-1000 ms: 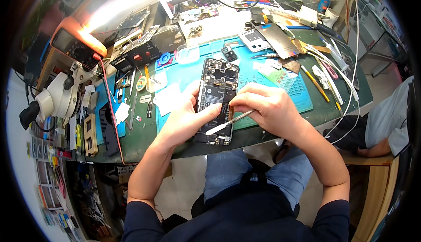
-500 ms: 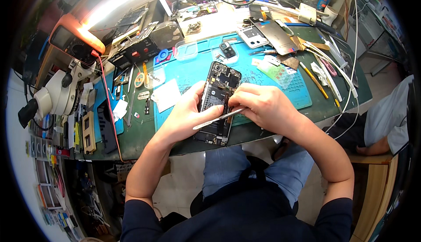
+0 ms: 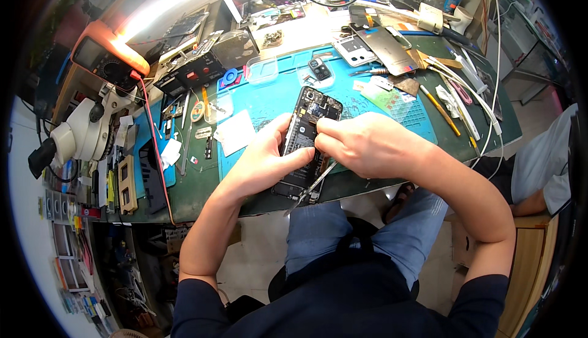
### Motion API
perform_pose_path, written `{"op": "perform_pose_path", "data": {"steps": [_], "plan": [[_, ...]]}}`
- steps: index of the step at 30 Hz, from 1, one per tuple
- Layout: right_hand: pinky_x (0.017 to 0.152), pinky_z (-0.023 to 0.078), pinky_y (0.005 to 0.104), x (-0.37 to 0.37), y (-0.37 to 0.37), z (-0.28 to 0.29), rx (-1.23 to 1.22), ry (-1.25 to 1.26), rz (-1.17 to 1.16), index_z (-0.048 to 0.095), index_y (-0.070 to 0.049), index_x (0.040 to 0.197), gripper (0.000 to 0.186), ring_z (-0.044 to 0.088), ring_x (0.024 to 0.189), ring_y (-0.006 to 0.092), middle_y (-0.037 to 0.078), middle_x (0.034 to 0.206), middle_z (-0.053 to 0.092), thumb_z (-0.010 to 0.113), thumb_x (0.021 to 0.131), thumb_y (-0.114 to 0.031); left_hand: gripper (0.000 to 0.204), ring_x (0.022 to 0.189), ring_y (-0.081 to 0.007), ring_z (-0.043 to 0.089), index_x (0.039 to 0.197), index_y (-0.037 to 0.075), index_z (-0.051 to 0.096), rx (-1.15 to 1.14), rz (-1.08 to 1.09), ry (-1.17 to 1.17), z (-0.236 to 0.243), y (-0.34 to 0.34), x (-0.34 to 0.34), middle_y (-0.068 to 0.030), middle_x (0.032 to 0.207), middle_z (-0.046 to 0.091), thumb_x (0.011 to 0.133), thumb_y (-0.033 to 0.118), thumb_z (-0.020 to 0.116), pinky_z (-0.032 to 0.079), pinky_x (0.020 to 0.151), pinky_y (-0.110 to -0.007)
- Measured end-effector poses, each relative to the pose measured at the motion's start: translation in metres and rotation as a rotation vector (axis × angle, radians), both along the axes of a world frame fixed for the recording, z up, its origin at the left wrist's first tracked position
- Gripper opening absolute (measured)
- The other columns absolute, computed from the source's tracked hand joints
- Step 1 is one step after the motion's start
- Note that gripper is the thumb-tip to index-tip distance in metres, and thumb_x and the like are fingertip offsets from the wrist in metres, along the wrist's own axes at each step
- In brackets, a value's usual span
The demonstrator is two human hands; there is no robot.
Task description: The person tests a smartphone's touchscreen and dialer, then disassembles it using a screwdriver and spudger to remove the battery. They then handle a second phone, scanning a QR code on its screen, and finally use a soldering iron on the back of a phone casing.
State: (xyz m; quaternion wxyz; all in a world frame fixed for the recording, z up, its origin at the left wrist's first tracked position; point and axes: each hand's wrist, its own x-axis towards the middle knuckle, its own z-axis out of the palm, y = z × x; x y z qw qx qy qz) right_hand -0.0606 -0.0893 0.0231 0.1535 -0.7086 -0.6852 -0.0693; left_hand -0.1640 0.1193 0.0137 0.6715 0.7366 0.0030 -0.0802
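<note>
My left hand (image 3: pixel 264 159) is closed around the left edge of an opened smartphone (image 3: pixel 301 135), thumb lying over its black battery. The phone's back is off, showing a circuit board at the top and the battery below. My right hand (image 3: pixel 362 143) is closed over the phone's right side, fingertips pinched near the top of the battery. From under that hand a thin, flat metal pry tool (image 3: pixel 318 181) sticks out toward me, slanting over the phone's lower end. Whether the right fingertips also pinch a part of the phone is hidden.
A blue repair mat (image 3: pixel 269 102) lies beneath. Beyond the phone are a clear tray (image 3: pixel 262 70) and a camera module (image 3: pixel 318 67). Phone covers (image 3: pixel 387 50), cables (image 3: pixel 462 102) and a yellow pen (image 3: pixel 440 110) lie right. A microscope (image 3: pixel 76 136) and an orange multimeter (image 3: pixel 109 56) stand left. Another person (image 3: pixel 542 163) sits far right.
My right hand has shifted slightly up along the phone. The metal tool has swung, its free end now pointing down toward my lap rather than left across the phone.
</note>
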Motion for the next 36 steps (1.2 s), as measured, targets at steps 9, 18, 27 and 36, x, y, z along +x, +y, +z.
{"op": "perform_pose_path", "data": {"steps": [9,18,27,36], "plan": [[0.058,0.054,0.0357,0.002,-0.013,-0.008,0.09,0.049,0.002,0.056,-0.003,0.096,0.01,0.066,0.068,0.0262,0.012,0.093,0.055,0.056,0.09,-0.011,0.047,0.099,-0.0097,0.064,0.133,-0.002,0.051,-0.162,-0.008,0.11,0.001,0.003,0.001,-0.006,0.116,0.066,0.091,0.009,0.071,0.054,0.087,-0.027],[0.061,0.058,0.0298,-0.004,-0.022,-0.015,0.407,0.039,0.074,0.068,-0.006,0.107,0.031,0.072,0.076,0.0209,0.008,0.105,0.073,0.07,0.077,-0.004,0.046,0.098,-0.0105,0.066,0.133,-0.002,0.051,-0.205,0.032,0.102,-0.001,0.008,0.003,-0.0071,0.115,0.068,0.093,0.009,0.071,0.057,0.086,-0.027],[0.062,0.057,0.0286,-0.007,-0.01,-0.024,0.441,0.076,0.062,0.069,-0.007,0.113,0.035,0.071,0.079,0.0175,0.003,0.1,0.072,0.067,0.078,-0.006,0.046,0.1,-0.0119,0.067,0.133,-0.003,0.051,-0.231,-0.006,0.113,-0.001,0.008,0.003,-0.0096,0.117,0.068,0.093,0.008,0.07,0.056,0.087,-0.028],[0.053,0.048,0.0282,-0.011,-0.003,-0.023,0.43,-0.149,0.117,0.062,-0.009,0.116,0.029,0.064,0.066,0.0131,0.003,0.098,0.061,0.06,0.088,-0.015,0.049,0.097,-0.0103,0.068,0.133,-0.003,0.053,-0.313,-0.032,0.188,0.004,0.014,0.003,-0.0094,0.116,0.069,0.091,0.012,0.072,0.057,0.085,-0.027]]}}
